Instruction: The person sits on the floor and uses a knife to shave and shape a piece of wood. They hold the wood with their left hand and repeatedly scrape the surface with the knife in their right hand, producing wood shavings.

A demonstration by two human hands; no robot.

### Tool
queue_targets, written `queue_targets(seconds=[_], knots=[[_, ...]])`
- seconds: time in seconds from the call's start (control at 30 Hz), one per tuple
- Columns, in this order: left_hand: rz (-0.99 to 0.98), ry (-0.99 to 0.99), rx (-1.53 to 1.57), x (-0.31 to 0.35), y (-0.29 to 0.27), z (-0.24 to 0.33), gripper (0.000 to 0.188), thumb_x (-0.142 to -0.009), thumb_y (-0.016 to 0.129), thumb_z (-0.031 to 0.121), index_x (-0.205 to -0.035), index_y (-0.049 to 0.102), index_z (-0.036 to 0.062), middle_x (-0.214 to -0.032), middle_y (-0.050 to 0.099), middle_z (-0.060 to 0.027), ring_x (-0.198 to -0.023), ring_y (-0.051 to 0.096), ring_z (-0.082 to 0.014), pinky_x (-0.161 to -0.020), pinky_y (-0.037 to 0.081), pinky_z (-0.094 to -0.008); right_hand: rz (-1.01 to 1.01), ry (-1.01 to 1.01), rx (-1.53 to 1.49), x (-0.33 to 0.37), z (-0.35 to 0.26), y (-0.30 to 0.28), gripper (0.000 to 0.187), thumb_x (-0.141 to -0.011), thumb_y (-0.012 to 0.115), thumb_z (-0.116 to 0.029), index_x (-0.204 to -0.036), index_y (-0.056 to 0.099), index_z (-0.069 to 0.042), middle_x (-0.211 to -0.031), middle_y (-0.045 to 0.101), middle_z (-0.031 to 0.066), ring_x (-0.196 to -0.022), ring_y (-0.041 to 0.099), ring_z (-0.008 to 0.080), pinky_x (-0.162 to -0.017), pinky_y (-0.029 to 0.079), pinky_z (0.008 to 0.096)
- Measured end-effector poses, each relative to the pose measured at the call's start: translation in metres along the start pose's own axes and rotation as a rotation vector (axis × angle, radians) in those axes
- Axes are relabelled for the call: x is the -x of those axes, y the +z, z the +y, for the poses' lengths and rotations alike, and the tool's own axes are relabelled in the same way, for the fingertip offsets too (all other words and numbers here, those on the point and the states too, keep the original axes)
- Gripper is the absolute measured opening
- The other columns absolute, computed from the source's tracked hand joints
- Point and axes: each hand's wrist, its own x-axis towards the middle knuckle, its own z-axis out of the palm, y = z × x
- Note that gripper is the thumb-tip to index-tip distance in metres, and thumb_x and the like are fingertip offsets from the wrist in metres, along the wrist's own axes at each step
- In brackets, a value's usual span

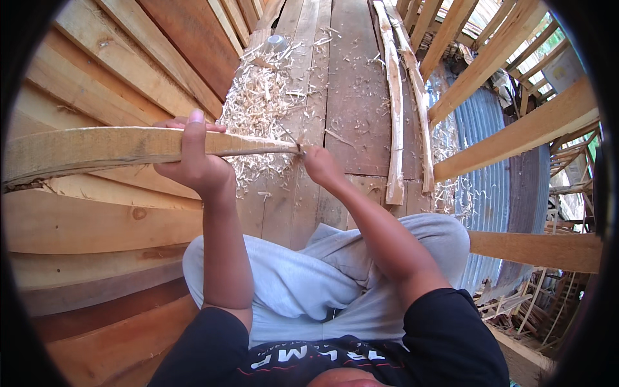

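Observation:
My left hand is wrapped around a long pale wooden strip, thumb on top and fingers beneath. The strip runs in from the left rim and tapers to a thin end in front of me. At that thin end my right hand is closed in a fist. A narrow dark blade, seemingly of a knife, sticks out beside the fist and meets the strip's tip. The fist hides its handle.
Wood shavings lie heaped on the plank floor, with a small metal cup behind them. Plank walling stands close at my left. Two rough wooden strips lie at right, before wooden rails and corrugated metal sheet.

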Motion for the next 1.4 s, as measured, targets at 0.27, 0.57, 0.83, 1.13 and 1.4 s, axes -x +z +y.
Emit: queue_targets(seconds=[0.27,0.57,0.83,1.13,1.4], knots=[[-0.031,0.008,0.005,-0.004,-0.009,-0.004,0.015,-0.077,0.061,0.004,-0.082,0.046,0.0075,-0.055,0.050,-0.0082,-0.047,0.051,-0.0175,-0.053,0.048,-0.0302,-0.120,0.096,-0.094,0.015,-0.060,-0.015,0.057,-0.096,0.027,-0.031,-0.080,0.060,0.012,-0.077,0.063,0.0317,-0.069,0.065,0.0428,-0.065,0.050,0.0515],[-0.005,0.002,-0.028,-0.005,-0.005,-0.002,0.016,-0.078,0.061,0.006,-0.080,0.045,0.0075,-0.057,0.050,-0.0081,-0.050,0.052,-0.0173,-0.052,0.047,-0.0311,-0.348,0.569,-0.155,-0.005,-0.021,-0.012,0.042,-0.096,0.034,-0.020,-0.093,0.060,0.012,-0.082,0.064,0.0319,-0.079,0.066,0.0412,-0.066,0.051,0.0489],[0.005,0.049,-0.042,-0.009,-0.015,-0.004,0.017,-0.078,0.061,0.007,-0.083,0.045,0.0079,-0.054,0.049,-0.0074,-0.048,0.050,-0.0168,-0.052,0.047,-0.0302,-0.173,0.025,-0.091,0.016,-0.071,-0.012,0.055,-0.097,0.027,-0.032,-0.088,0.058,0.013,-0.079,0.064,0.0319,-0.070,0.063,0.0434,-0.070,0.049,0.0511],[-0.033,0.020,-0.014,-0.007,-0.004,-0.006,0.018,-0.077,0.062,0.008,-0.082,0.045,0.0078,-0.054,0.050,-0.0086,-0.048,0.050,-0.0172,-0.052,0.047,-0.0302,-0.270,0.457,-0.182,0.000,-0.012,-0.007,0.048,-0.096,0.026,-0.034,-0.070,0.048,0.000,-0.062,0.052,0.0151,-0.045,0.049,0.0239,-0.040,0.039,0.0419],[-0.018,-0.001,0.016,-0.002,0.001,-0.002,0.018,-0.078,0.061,0.005,-0.084,0.044,0.0074,-0.055,0.050,-0.0087,-0.049,0.049,-0.0162,-0.052,0.047,-0.0288,-0.005,-0.047,0.115,-0.010,0.034,0.018,0.050,-0.097,0.028,-0.029,-0.083,0.057,0.009,-0.071,0.060,0.0227,-0.055,0.060,0.0329,-0.054,0.049,0.0456]])
